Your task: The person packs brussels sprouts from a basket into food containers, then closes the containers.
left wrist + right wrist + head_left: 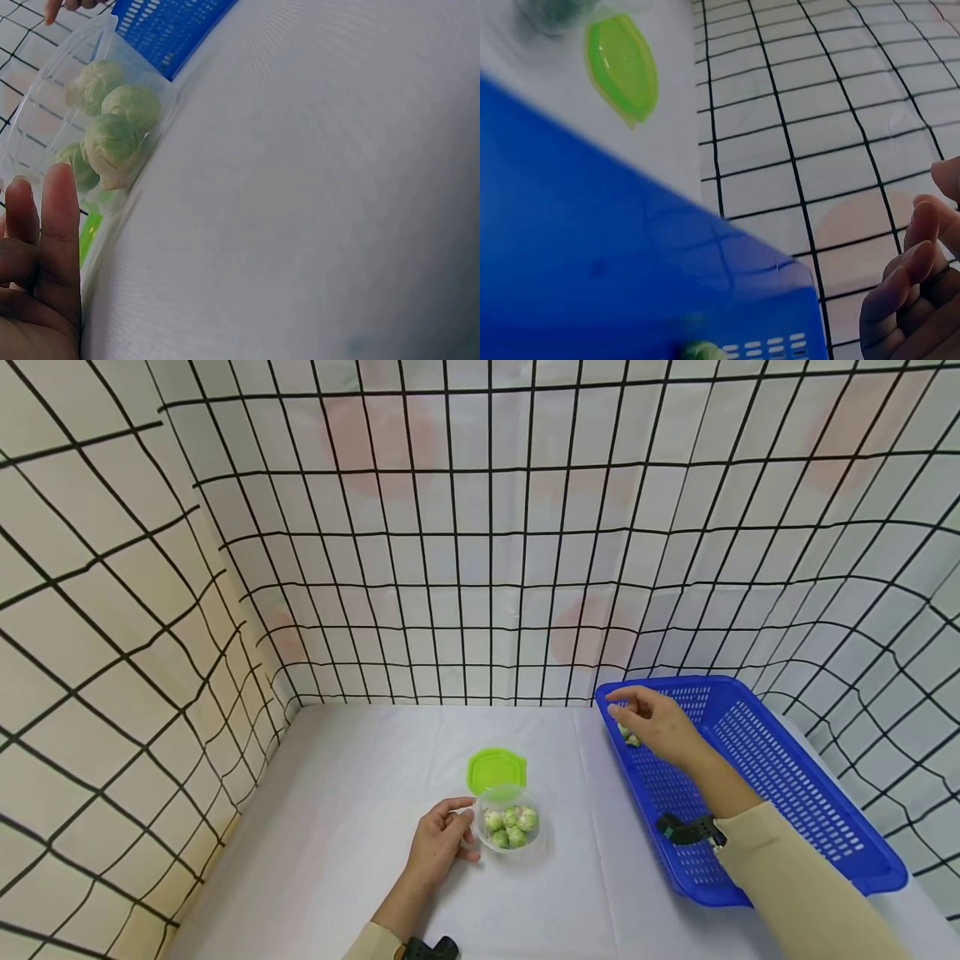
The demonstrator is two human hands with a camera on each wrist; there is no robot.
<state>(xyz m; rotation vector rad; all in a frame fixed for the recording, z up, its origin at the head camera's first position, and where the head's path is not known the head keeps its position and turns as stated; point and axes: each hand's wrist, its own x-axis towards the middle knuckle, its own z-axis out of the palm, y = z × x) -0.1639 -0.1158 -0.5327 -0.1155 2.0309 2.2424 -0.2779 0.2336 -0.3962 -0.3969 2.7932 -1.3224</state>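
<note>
Brussels sprouts [517, 836] sit clustered in a clear round bowl [498, 799], just in front of a bright green lid [495, 767], and beside it I see the left hand [441, 837] relaxed, fingers extended at the bowl's side. Over the far left corner of the blue perforated basket [787, 768], the right hand [662, 725] hangs loosely bent, holding nothing, above more sprouts [632, 738] lying inside.

Right grip [919, 292] is curving loosely at the right edge. A blue basket [585, 202] is filling the lower left, holding a cropped sprout [704, 351]; a green lid [622, 66] is lying on the desk [676, 142].
</note>
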